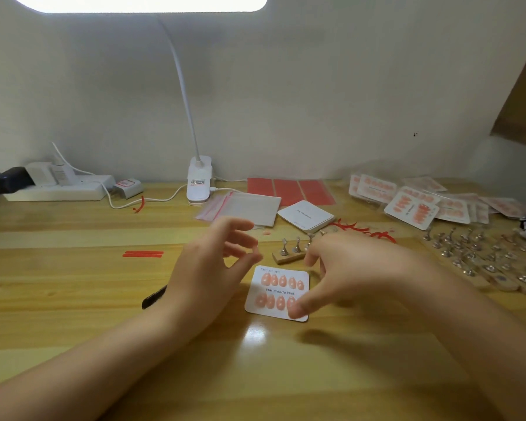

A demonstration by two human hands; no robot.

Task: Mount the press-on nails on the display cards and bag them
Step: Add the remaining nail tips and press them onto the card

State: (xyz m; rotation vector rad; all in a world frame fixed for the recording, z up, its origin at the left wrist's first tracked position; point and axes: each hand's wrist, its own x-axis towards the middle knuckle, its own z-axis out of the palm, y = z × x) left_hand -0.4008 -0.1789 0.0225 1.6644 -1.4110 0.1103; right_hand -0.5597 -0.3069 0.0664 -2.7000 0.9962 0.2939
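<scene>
Your left hand (pixel 213 262) and right hand (pixel 346 268) hover empty, fingers loosely spread, over the filled card (pixel 278 294) on the worktop (pixel 73 299). It needs bagging; bagged cards (pixel 413 208) lie far right.

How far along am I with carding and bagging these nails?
Done: a heap of bagged cards at the far right. In hand: the card between both hands looks full, two rows of nails. Left: bag it; blank cards, bags and stands remain.

Display card (pixel 277 294) with pink nails on wooden desk (pixel 73 299), left hand (pixel 207 268) and right hand (pixel 346 268) hovering, fingers loose
</scene>
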